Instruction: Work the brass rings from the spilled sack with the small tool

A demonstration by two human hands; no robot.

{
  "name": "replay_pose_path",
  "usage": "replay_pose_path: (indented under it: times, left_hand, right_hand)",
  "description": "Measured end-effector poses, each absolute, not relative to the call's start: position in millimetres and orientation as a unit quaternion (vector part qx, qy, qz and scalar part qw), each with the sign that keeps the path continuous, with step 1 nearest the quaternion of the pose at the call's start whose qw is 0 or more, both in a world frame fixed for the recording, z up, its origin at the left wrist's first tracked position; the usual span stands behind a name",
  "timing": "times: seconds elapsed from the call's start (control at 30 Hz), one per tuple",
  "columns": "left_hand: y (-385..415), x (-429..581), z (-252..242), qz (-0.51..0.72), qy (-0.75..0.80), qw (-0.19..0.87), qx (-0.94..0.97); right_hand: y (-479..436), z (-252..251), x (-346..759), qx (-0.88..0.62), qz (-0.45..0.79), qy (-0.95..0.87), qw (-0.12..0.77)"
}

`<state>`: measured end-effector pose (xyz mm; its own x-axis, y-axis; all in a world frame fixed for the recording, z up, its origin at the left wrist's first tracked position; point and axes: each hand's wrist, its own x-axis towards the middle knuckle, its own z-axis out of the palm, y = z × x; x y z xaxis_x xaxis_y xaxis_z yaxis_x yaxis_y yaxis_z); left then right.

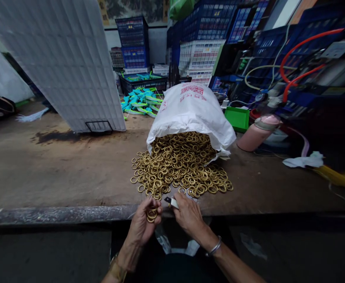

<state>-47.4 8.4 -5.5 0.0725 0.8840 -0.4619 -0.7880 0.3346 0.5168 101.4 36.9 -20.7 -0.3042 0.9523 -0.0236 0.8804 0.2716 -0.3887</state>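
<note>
My left hand [140, 225] is at the table's front edge, its fingers curled round a few gold-coloured rings [151, 215]. Just to the right, my right hand [189, 215] grips a small utility knife [173, 203] with a white handle and a dark blade that points left. A ring seems to sit under the blade, partly hidden by the fingers. Beyond both hands lies a heap of gold-coloured rings [172, 173], spilling from the mouth of a white woven sack [190, 108] with red print that lies on its side.
A wooden table [81, 173] spans the view. Left stands a tall white ribbed panel [81, 67]. Behind the sack are turquoise and green pieces [141, 100] and stacked crates [135, 57]. To the right are a green tray [236, 119], a pink bottle [257, 133] and red hoses [286, 59].
</note>
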Motion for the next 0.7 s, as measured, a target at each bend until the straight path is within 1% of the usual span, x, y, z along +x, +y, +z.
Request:
replay_pose_path:
  times: [0.1, 0.27, 0.43, 0.57, 0.7]
  left_hand:
    - [8, -43, -8, 0.568, 0.408, 0.709, 0.096]
    - [7, -30, -14, 0.543, 0.477, 0.654, 0.223]
    - [8, -23, -14, 0.491, 0.521, 0.616, 0.329]
    - [8, -25, -6, 0.468, 0.541, 0.611, 0.34]
    - [8, -25, -3, 0.443, 0.538, 0.629, 0.344]
  right_hand:
    - [41, -23, 105, -0.575, 0.174, -0.786, 0.145]
    - [44, -14, 109, -0.533, 0.239, -0.774, 0.246]
    - [40, -4, 107, -0.489, 0.272, -0.784, 0.27]
    - [39, -7, 105, -0.496, 0.319, -0.755, 0.287]
    - [41, -8, 103, -0.511, 0.365, -0.718, 0.301]
